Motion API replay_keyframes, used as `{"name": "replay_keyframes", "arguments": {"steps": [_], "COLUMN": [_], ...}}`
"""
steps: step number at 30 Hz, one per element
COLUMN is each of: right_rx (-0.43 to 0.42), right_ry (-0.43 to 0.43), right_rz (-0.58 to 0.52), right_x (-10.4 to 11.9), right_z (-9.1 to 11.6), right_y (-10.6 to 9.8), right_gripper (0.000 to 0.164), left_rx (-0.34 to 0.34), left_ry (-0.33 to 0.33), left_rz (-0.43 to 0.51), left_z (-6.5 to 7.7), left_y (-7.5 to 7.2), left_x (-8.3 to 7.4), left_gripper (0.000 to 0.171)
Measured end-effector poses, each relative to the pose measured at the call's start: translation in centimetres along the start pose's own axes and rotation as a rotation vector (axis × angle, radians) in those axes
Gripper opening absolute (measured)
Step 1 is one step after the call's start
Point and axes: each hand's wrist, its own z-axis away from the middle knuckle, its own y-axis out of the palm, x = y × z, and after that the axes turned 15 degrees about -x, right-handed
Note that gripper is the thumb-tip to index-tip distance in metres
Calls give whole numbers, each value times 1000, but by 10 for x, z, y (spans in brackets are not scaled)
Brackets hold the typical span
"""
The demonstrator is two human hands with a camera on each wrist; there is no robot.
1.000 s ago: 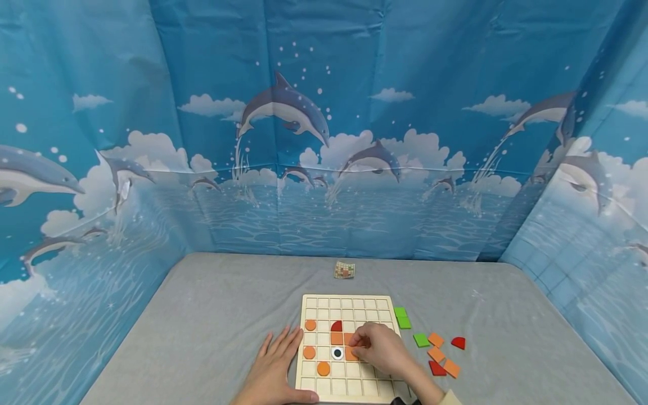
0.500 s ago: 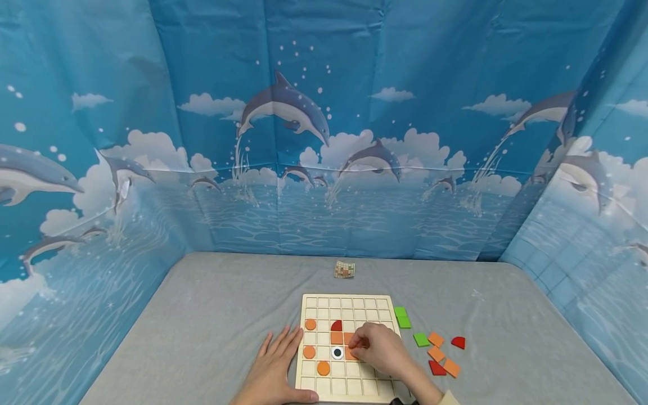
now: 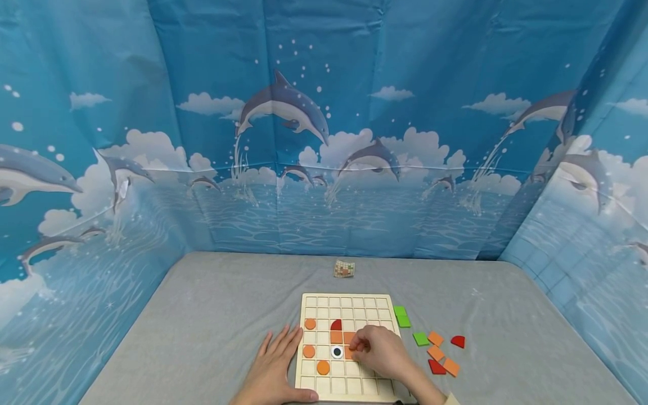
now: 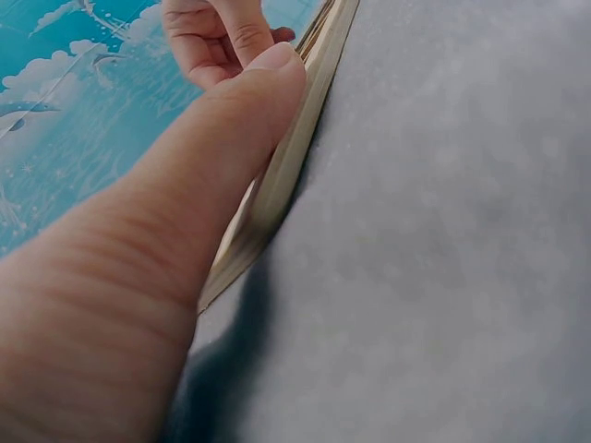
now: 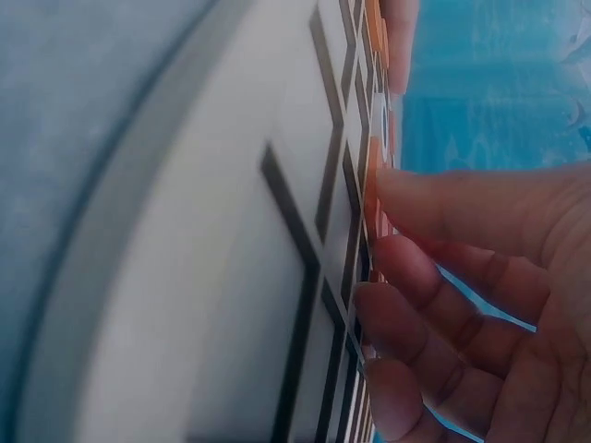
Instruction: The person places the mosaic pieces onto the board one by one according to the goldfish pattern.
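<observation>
A pale wooden grid board (image 3: 354, 386) lies in the head view. My left hand (image 3: 273, 368) rests against its left side, fingers stretched along the edge and thumb on the near left corner; the left wrist view shows this thumb (image 4: 249, 106) up close. Over the board, my right hand (image 3: 381, 350) has thumb and curled fingers at an orange square tile (image 3: 348, 353), whose right part they cover. In the right wrist view the thumb (image 5: 434, 203) touches that tile. Just left of it sits a white disc with a black centre (image 3: 337, 352).
Also on the board are orange discs (image 3: 323, 368), a red quarter-circle (image 3: 336, 325) and an orange square (image 3: 336, 337). Right of it lie green squares (image 3: 421, 338), orange squares (image 3: 451, 367) and red quarter-circles (image 3: 458, 341). A small patterned card (image 3: 344, 269) lies beyond the board.
My right fingers have shifted slightly left over the orange square tile, covering a bit more of it. The left hand stays in place.
</observation>
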Motion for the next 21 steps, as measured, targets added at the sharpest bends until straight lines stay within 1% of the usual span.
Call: {"name": "replay_keyframes", "arguments": {"steps": [3,7,12,16,21], "right_rx": [-14,-28,-40,-51,-106], "right_ry": [-27,-6,58,126,186], "right_rz": [-14,-25,-15,-4,19], "right_x": [-2,-5,-13,-22,-33], "right_z": [2,4,8,10,12], "right_y": [-3,-10,-22,-32,-44], "right_gripper": [15,14,11,8,9], "left_rx": [6,4,-9,-9,-3], "left_ry": [-6,3,27,27,21], "left_rz": [3,3,-5,-7,-8], "left_z": [0,0,-1,0,0], "left_y": [0,0,1,1,2], "left_x": [0,0,2,3,3], "left_gripper": [125,124,123,124,124]}}
